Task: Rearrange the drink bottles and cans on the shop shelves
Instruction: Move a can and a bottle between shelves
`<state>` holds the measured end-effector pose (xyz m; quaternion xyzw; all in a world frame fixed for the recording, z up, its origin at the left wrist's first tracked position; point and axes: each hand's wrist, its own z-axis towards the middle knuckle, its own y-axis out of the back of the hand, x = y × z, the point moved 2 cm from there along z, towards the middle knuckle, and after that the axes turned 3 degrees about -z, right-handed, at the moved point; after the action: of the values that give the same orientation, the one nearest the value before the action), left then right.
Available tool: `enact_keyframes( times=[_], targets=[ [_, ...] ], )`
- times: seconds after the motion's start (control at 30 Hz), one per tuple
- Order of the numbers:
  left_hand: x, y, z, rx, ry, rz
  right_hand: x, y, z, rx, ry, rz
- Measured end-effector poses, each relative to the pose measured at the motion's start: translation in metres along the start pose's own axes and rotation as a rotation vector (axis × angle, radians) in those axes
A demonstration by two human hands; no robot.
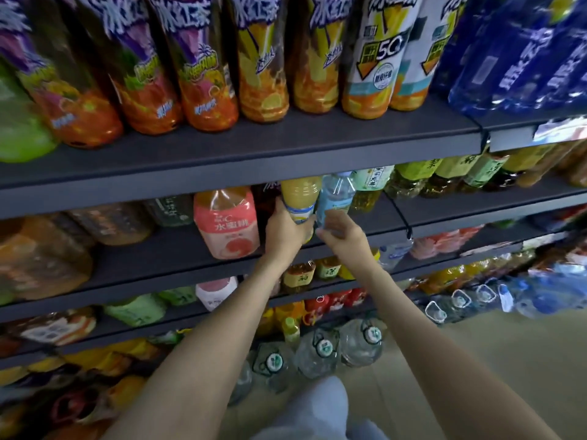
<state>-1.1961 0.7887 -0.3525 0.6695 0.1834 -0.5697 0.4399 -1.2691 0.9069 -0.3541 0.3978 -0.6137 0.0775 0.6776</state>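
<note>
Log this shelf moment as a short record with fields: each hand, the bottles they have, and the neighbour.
left hand: grips yellow plastic juice bottle near its base
right hand: holds clear light-blue plastic water bottle near its base
bottles: side by side, water bottle on the right
support: dark grey metal shelf; lifted or standing, cannot tell
left neighbour: pink-labelled plastic drink bottle, upright

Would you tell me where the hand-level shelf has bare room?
Bare dark shelf shows between the pink drink bottle and the brown bottles left of it, and in front of the green tea bottles. Crowded around the yellow juice bottle and pale blue water bottle.
</note>
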Motion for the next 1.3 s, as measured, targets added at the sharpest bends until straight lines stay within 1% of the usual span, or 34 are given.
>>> enact_keyframes(
  times=[0.07, 0.2, 0.4, 0.53, 0.7, 0.77, 0.87, 1.07, 1.2, 1.3],
  targets=[
    [0.0, 0.007, -0.015, 0.044, 0.008, 0.016, -0.001, -0.001, -0.004, 0.086, 0.04, -0.008],
    [0.005, 0.029, -0.053, 0.07, 0.011, 0.053, 0.007, 0.005, -0.027, 0.241, 0.072, -0.007],
    [-0.009, 0.076, -0.129, 0.133, 0.058, 0.196, 0.051, -0.014, -0.088, 0.417, 0.152, -0.007],
    [-0.004, 0.125, -0.181, 0.107, 0.159, 0.157, 0.077, -0.044, -0.14, 0.497, 0.135, 0.043],
    [0.014, 0.208, -0.237, 0.068, 0.255, -0.049, 0.115, -0.1, -0.191, 0.64, 0.141, 0.1],
    [0.02, 0.244, -0.254, 0.036, 0.272, -0.079, 0.137, -0.127, -0.21, 0.712, 0.157, 0.118],
    [0.029, 0.303, -0.273, -0.052, 0.275, -0.104, 0.17, -0.175, -0.232, 0.767, 0.185, 0.121],
    [0.062, 0.443, -0.3, -0.294, 0.236, 0.002, 0.254, -0.295, -0.278, 0.932, 0.267, 0.168],
    [0.09, 0.559, -0.317, -0.453, 0.18, 0.047, 0.315, -0.398, -0.311, 0.944, 0.358, 0.188],
    [0.108, 0.647, -0.324, -0.535, 0.14, 0.082, 0.364, -0.477, -0.338, 0.946, 0.413, 0.217]
  ],
)
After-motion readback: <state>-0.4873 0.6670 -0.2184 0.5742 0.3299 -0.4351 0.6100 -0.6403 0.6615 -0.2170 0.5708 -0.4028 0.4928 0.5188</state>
